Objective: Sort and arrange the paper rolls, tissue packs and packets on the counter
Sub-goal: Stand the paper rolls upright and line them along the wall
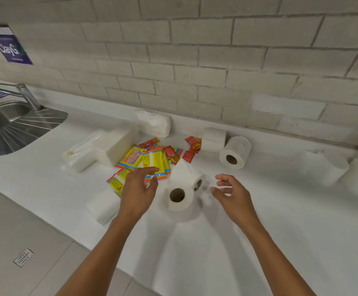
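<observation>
Two white paper rolls lie on their sides between my hands: the nearer roll (179,192) and a second roll (192,175) just behind it. My left hand (138,184) hovers open to their left, above several yellow packets (150,162). My right hand (230,190) is open to their right, holding nothing. Red sachets (192,147) lie scattered behind the yellow ones. Another roll (235,152) sits farther back, and a further roll (215,137) beside the wall. White tissue packs (114,147) lie left of the packets, one tissue pack (103,205) under my left wrist.
A steel sink (13,122) with a tap is set into the white counter (280,221) at the left. A wrapped tissue pack (154,122) leans on the brick wall. More white rolls (331,167) stand at the right. The counter's front edge runs diagonally at lower left.
</observation>
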Motion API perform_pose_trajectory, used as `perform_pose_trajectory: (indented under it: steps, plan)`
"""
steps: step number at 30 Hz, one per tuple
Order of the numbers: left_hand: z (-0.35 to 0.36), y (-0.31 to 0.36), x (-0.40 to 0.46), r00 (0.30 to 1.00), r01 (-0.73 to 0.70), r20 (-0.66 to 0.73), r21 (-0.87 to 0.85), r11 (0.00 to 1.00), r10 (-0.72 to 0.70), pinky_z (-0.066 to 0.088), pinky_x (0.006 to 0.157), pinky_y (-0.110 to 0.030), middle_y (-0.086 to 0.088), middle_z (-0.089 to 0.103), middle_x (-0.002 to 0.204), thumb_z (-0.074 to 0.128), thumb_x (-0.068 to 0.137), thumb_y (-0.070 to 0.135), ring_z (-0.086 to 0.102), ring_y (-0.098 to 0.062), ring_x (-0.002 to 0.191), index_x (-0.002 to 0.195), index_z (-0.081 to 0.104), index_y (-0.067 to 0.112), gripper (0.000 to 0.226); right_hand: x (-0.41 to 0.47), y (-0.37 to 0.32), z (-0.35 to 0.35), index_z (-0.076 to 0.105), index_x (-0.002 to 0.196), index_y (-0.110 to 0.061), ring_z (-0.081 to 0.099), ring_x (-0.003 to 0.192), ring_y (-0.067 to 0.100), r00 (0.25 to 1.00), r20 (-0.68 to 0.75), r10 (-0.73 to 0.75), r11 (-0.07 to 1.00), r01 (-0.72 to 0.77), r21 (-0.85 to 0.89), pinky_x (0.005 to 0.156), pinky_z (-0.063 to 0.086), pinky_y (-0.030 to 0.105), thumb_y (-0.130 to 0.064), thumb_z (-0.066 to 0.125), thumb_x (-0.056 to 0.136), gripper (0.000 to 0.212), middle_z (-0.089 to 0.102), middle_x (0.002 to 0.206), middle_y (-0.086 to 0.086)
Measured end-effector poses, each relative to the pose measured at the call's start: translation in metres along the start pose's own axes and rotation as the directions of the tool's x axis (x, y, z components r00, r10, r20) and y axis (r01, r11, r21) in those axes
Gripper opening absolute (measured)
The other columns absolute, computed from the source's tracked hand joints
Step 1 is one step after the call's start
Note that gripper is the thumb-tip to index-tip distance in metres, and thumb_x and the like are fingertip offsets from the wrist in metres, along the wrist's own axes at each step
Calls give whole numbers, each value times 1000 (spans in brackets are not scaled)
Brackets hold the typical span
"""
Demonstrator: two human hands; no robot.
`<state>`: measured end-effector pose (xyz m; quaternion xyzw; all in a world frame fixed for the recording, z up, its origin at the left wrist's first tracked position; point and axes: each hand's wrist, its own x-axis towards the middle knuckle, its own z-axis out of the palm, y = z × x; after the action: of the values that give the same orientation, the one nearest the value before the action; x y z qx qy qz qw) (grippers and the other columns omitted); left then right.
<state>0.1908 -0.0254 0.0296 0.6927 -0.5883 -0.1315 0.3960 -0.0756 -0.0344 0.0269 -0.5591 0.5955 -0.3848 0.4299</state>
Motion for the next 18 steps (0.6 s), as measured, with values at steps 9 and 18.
perform_pose_trajectory:
  steps: [9,18]
  plan:
    - [-69,-104,24,888,315,214,362,877,-407,45,101,-49,-3,49,143,61,77,32,48,-35,126,131,57,38,55,-5,-21,75,58,113,-38,57,104,6,996,71,-57,996,62,-71,85,44,19,-28,75,85,34,60,114,-9]
    - [-89,-157,39,704,492,385,341,801,-597,45,101,-42,-10,52,139,80,76,43,52,-31,124,148,35,31,85,-9,-21,108,55,113,-41,53,110,9,998,29,-60,990,63,-129,89,42,24,-27,73,86,35,59,116,-9]
